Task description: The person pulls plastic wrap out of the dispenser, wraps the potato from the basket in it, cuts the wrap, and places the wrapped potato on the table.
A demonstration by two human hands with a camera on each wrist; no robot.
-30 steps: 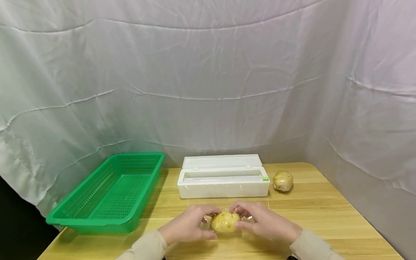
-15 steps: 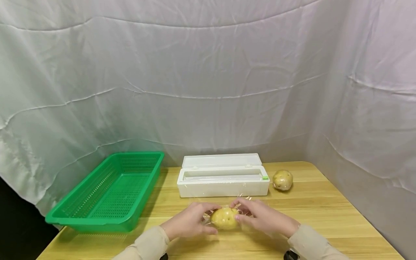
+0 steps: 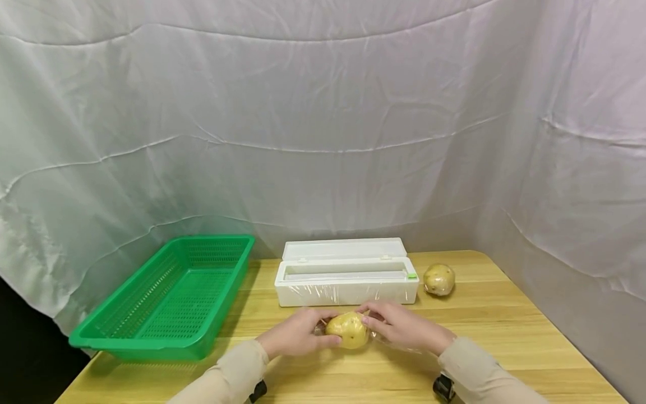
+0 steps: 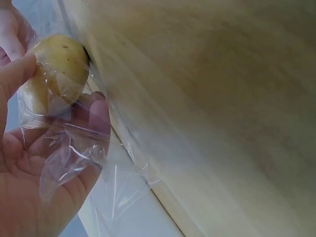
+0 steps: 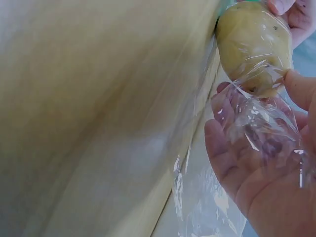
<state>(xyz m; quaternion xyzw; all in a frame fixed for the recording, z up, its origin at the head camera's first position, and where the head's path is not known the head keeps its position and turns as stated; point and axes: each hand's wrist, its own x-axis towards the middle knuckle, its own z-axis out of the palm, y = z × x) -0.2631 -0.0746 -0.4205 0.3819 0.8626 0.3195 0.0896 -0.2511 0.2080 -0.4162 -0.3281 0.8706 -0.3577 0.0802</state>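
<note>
Both hands were on the yellow-skinned potato near the near-centre of the light wooden table. The left hand gripped its left end, fingers curled round it, thumb on the near side. The right hand gripped the right end the same way, fingertips meeting the potato on top. The grip was narrow on both sides, each hand closed on the potato through the film.

A sheet of clear plastic cling film was wrapped partly round the potato. In the left wrist view the film was crinkled over the left hand's palm and fingers and stretched over the potato. In the right wrist view the same film was bunched between the potato and the right hand, with a loose tail hanging below the palm. The potato sat just above or on the tabletop; I could not tell if it touched.

Just beyond the hands sat a long white plastic cling-film dispenser box with its lid open, film draped down its near face. To its right, well apart from the hands, lay a second yellow potato, unwrapped. On the far left of the table was a green perforated plastic basket, rectangular. White fabric sheeting hung behind and to the right. Beige sleeves covered both forearms.
</note>
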